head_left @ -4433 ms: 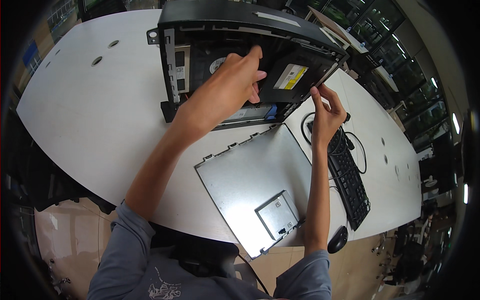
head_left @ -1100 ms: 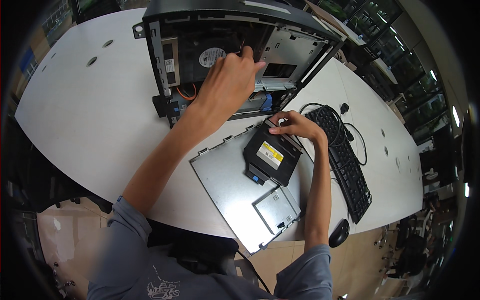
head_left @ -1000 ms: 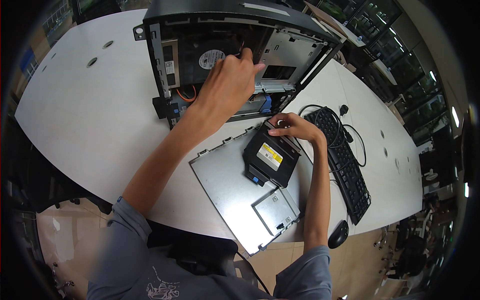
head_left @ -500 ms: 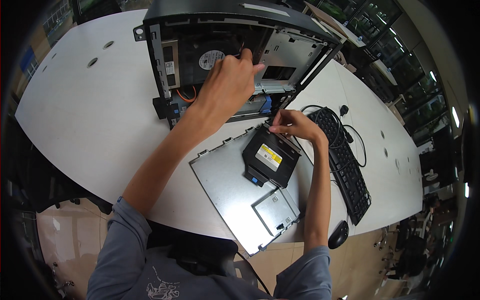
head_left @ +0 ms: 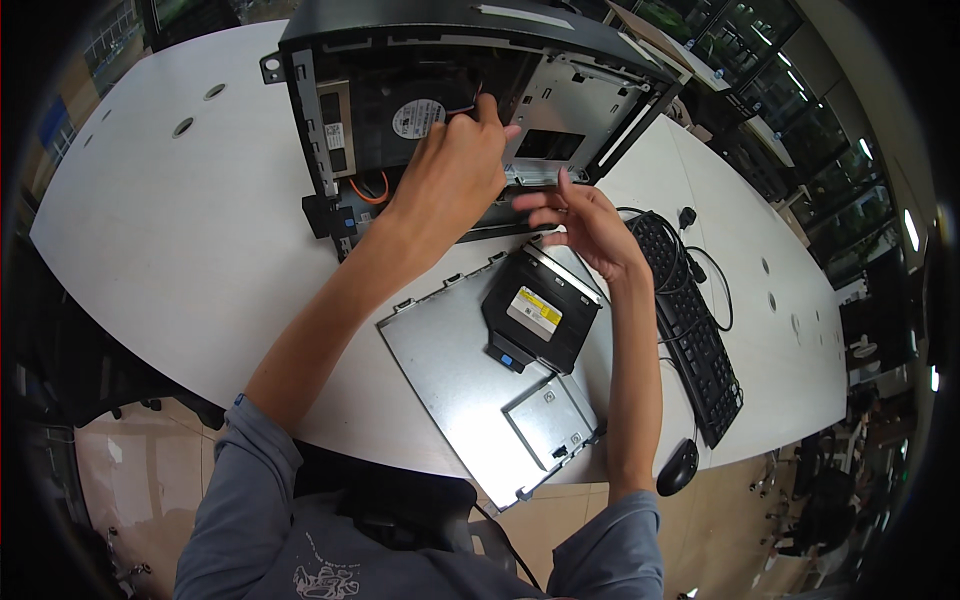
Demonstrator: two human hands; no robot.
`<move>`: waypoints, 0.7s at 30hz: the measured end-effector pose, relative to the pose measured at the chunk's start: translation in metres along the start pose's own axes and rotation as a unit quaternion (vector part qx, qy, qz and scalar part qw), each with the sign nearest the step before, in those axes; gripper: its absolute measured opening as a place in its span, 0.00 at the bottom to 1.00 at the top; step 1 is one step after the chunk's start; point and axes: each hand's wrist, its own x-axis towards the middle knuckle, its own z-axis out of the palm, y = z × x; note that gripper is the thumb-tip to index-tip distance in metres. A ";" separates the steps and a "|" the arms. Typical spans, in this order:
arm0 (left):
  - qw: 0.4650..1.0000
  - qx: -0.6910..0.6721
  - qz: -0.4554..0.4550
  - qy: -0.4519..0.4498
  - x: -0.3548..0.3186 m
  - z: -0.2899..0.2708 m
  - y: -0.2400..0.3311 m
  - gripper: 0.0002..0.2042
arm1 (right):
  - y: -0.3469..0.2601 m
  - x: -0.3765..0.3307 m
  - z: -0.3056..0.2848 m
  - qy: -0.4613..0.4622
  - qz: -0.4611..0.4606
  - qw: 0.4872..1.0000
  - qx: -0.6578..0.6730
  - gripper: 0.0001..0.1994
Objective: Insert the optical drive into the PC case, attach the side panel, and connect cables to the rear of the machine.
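An opened black desktop computer case [head_left: 430, 30] stands with its inside facing me. My left hand [head_left: 458, 160] reaches into it beside the black fan with a round white label [head_left: 418, 118]. Its fingers are curled in, and what they hold, if anything, is hidden. Below the case, a black optical drive [head_left: 545, 315] with a yellow-and-white label rests on a silver metal side panel [head_left: 430, 345]. My right hand [head_left: 590, 225] hovers between the drive's upper end and the case's lower edge, open, fingers apart and slightly blurred, holding nothing.
To the right lie a black keyboard [head_left: 690, 330] with a cable looped over it and a black mouse [head_left: 678, 468]. An orange cable [head_left: 372, 190] bows out low in the case. The white table's [head_left: 200, 260] near edge runs under the panel.
My right hand has let go of the optical drive's upper end and moved up toward the case, its fingers spreading. The case has shifted slightly left; my left hand stays inside it.
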 end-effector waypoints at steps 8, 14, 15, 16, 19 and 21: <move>1.000 0.005 -0.008 -0.001 0.000 -0.004 0.000 0.10 | 0.021 0.012 0.026 0.054 0.015 0.958 0.282 0.15; 1.000 0.010 0.001 -0.005 -0.002 -0.007 0.003 0.12 | 0.029 0.017 0.039 0.124 -0.023 0.928 0.351 0.16; 1.000 0.012 0.006 -0.006 -0.002 -0.007 0.002 0.12 | 0.031 0.019 0.041 0.122 -0.022 0.928 0.351 0.16; 1.000 0.012 0.005 -0.004 -0.003 -0.008 0.002 0.12 | 0.033 0.020 0.043 0.121 -0.036 0.923 0.362 0.16; 1.000 0.022 0.014 0.003 -0.003 -0.008 0.001 0.12 | 0.034 0.021 0.042 0.105 -0.047 0.923 0.367 0.16; 0.999 0.022 0.033 0.018 -0.003 -0.005 0.000 0.12 | 0.035 0.020 0.038 0.092 -0.044 0.927 0.361 0.16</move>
